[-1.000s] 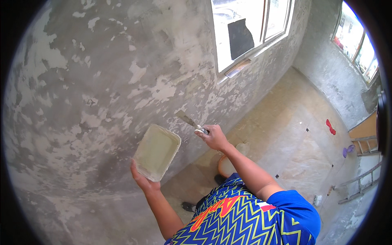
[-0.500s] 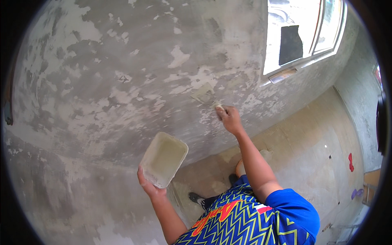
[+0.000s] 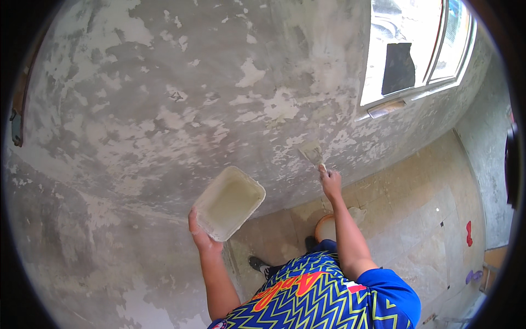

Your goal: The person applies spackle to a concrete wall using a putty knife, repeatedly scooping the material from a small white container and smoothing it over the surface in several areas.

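Observation:
My left hand (image 3: pixel 205 234) is closed on the lower left edge of a whitish rectangular tub (image 3: pixel 233 202), its open top tilted toward me. Pale residue coats the tub's inside and rim. Around the handle of a putty knife (image 3: pixel 312 152) the fingers of my right hand (image 3: pixel 330 181) are wrapped. The wide blade is smeared with pale filler and lies at the wall (image 3: pixel 192 137), below and left of the window. Grey and white patches of filler cover that wall.
A window (image 3: pixel 405 55) with a dark patch on its pane is at upper right. On the tiled floor (image 3: pixel 405 203) by my feet stands an orange-rimmed bucket (image 3: pixel 324 226), partly behind my arm. Red (image 3: pixel 469 233) and purple (image 3: pixel 473 277) items lie at far right.
My right hand and the putty knife have moved down and to the right along the wall. The tub has shifted slightly up and right in view, and the view itself has moved a little.

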`<state>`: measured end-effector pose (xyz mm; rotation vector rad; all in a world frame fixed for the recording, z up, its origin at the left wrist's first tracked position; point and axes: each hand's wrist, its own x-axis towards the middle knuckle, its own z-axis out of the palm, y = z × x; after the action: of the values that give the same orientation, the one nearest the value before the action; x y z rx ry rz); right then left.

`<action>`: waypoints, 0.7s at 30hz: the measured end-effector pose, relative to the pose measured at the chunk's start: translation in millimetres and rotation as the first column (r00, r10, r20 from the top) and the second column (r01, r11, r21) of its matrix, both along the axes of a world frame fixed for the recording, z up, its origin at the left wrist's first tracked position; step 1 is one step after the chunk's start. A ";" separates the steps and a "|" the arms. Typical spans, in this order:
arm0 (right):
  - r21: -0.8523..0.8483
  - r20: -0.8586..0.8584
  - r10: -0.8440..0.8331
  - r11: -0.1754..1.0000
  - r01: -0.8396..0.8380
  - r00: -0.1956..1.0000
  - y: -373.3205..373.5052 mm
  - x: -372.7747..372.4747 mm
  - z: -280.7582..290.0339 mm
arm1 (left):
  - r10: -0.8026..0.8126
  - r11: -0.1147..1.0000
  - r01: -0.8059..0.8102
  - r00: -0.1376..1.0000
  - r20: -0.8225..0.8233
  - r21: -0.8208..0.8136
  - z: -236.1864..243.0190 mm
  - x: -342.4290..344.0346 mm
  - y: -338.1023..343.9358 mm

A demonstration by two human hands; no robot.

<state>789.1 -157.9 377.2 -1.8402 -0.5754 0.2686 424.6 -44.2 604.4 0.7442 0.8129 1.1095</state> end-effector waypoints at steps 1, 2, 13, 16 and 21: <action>-0.061 -0.035 -0.029 0.998 0.026 0.999 -8.7 0.2 -0.6 | -0.013 1.000 0.013 1.000 -0.003 -0.024 -1.9 2.5 0.4; -0.052 -0.028 -0.044 0.998 0.043 0.999 -16.0 9.0 1.1 | -0.036 0.998 0.036 0.999 0.001 -0.043 0.2 11.4 1.4; 0.357 -0.536 0.131 0.931 0.083 0.834 -2.2 22.5 177.5 | -0.102 0.994 0.101 0.995 -0.007 -0.050 -6.2 33.8 -14.6; 0.282 -0.469 0.082 0.958 0.061 0.880 9.2 28.0 131.1 | -0.081 0.995 0.082 0.997 0.004 -0.060 -9.7 35.0 -13.9; 0.047 -0.414 -0.039 0.997 0.064 0.910 -17.8 25.0 13.2 | -0.121 0.991 0.123 0.992 0.045 -0.053 -10.6 38.8 -7.4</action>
<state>814.1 -175.7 390.4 -1.6714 -0.2359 0.5834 463.3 -51.6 593.8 0.7127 0.7499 0.9864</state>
